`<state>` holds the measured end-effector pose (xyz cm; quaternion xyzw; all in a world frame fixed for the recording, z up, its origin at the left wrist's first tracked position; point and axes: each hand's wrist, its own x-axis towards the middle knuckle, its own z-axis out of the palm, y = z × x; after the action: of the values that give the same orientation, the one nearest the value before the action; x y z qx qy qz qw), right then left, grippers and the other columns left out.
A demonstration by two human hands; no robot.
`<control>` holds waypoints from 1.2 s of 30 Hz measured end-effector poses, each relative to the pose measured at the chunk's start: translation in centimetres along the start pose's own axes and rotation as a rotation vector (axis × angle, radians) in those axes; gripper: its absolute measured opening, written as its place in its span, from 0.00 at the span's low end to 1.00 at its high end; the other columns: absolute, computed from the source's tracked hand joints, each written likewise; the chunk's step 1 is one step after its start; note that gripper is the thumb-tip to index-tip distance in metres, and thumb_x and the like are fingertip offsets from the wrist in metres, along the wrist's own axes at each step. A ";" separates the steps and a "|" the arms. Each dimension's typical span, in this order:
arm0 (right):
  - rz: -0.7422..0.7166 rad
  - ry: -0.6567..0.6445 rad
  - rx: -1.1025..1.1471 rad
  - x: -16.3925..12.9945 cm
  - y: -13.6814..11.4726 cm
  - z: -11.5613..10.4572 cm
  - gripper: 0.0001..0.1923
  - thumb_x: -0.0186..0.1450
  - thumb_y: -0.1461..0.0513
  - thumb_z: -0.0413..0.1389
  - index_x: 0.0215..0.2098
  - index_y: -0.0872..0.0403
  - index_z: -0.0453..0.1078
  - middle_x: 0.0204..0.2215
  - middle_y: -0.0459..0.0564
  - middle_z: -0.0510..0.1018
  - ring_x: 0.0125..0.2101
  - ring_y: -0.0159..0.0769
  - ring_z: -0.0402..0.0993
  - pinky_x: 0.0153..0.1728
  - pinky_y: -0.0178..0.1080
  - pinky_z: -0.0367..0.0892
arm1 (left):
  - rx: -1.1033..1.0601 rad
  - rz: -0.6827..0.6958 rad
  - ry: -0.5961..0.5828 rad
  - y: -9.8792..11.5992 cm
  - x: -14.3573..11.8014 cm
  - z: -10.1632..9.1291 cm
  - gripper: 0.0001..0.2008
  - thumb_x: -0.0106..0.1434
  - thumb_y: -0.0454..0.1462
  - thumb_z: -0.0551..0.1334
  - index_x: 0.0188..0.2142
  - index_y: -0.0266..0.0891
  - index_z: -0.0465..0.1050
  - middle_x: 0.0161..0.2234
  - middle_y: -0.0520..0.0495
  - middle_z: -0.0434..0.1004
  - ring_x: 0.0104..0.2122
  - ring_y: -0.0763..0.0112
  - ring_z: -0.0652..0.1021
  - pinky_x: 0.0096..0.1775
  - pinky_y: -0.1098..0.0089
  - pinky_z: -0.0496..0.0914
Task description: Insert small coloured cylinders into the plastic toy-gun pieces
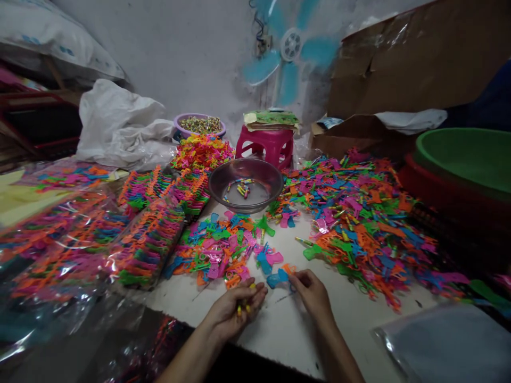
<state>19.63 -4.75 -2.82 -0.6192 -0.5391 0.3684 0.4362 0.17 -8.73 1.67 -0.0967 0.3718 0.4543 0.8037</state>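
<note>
My left hand [239, 308] is palm up near the table's front edge, its fingers curled around several small yellow tubes [244, 307]. To its right, the thumb and fingers of my right hand [311, 292] pinch a small blue and orange plastic toy [280, 276], which looks pistol-shaped, just over the white tabletop [279, 330]. Beyond both hands lies a loose pile of pink, green, blue and orange plastic toys [223, 247]. A dark see-through basin [246, 202] behind that pile holds some colourful little tubes [243, 189].
A larger heap of toys [359, 213] spreads along the right. Clear bags packed with toys [147, 239] lie on the left. At the back are a pink stool [265, 142], a purple basin [179, 125] and a fan [291, 45]. A green tub [463, 154] stands far right.
</note>
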 end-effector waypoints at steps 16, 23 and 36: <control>-0.449 -0.255 -0.517 -2.1 -1.1 0.6 0.17 0.50 0.61 0.59 0.40 0.48 0.70 0.35 0.52 0.71 0.37 0.42 0.66 0.38 0.43 0.62 | 0.383 0.128 -0.016 -0.5 0.3 -1.1 0.15 0.45 0.35 0.67 0.33 0.36 0.66 0.29 0.51 0.72 0.13 0.84 0.68 0.10 0.84 0.49; -0.540 -0.454 -0.365 -2.4 -3.0 0.2 0.10 0.53 0.68 0.53 0.32 0.50 0.72 0.34 0.50 0.72 0.38 0.39 0.65 0.40 0.42 0.62 | 0.765 0.483 0.005 -2.1 1.2 -1.6 0.18 0.41 0.39 0.68 0.32 0.34 0.71 0.27 0.52 0.69 0.15 0.84 0.66 0.16 0.79 0.60; 0.087 -0.123 0.542 -4.8 -4.2 3.9 0.15 0.53 0.54 0.57 0.34 0.55 0.69 0.32 0.51 0.76 0.34 0.40 0.71 0.37 0.41 0.66 | 0.607 0.462 -0.017 -2.1 -1.0 1.2 0.24 0.43 0.43 0.67 0.40 0.35 0.67 0.18 0.56 0.67 0.10 0.85 0.62 0.11 0.81 0.48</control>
<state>13.80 -8.81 -0.31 -0.4790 -0.4193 0.5542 0.5363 2.19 -9.94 2.81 0.2359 0.4947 0.4934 0.6754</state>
